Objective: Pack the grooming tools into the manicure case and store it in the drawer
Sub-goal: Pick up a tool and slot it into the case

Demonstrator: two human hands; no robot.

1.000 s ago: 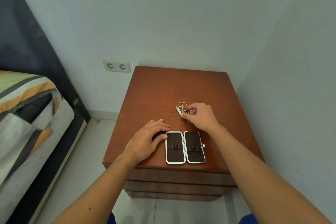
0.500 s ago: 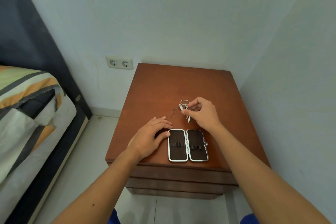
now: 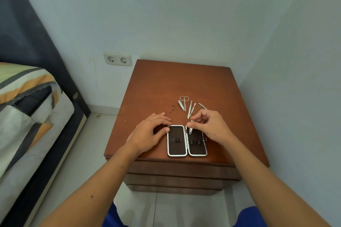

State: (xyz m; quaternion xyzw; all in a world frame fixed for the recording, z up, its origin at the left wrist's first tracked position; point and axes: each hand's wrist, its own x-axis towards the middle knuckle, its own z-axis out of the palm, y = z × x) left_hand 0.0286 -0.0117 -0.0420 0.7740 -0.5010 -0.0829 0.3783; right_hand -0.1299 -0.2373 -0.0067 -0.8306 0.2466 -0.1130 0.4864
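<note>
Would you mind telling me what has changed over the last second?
The right hand took a small clipper from the tool pile and brought it back over the open case. The left hand stayed at the case's left edge; the case did not move.

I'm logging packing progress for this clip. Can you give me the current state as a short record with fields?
case: manicure case open flat at the front of the nightstand, loops empty
left hand: left hand resting on the case's left edge
right hand: right hand pinching a small nail clipper above the right half
loose tools: scissors, larger clipper and slim tools behind the case
drawers: shut
</note>
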